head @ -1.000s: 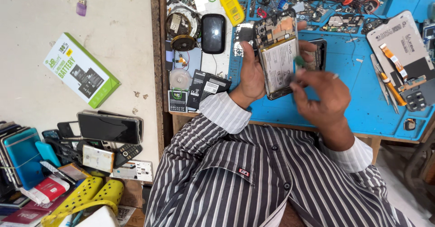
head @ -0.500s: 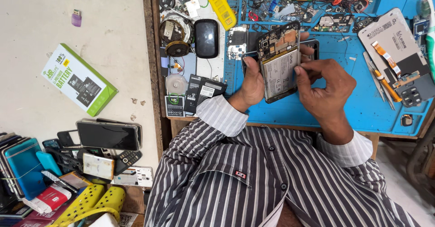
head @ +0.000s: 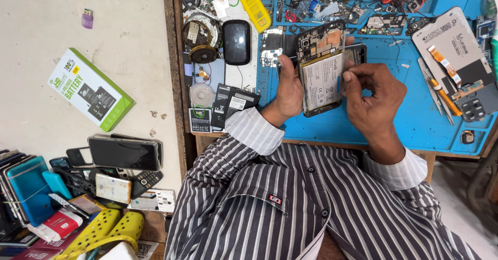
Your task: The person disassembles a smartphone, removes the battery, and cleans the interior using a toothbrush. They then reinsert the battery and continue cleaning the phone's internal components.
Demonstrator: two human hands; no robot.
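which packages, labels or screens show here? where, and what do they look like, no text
Green-and-white flat box: on the pale floor, far left, lying tilted.
Black sachets: bench edge, beside the left hand.
Opened phone: held in both hands, white battery label up.
Grey panel: right on the blue mat, rectangular.
Dark-screened phone: atop the lower-left pile.

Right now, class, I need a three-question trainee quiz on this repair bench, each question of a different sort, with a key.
1. True or false: the left hand holds the opened phone by its edge.
2. What colour is the work mat? A red, B blue, C grey.
3. Which hand has its fingertips on the phone's battery?

Key: 1 true. 2 B. 3 The right hand.
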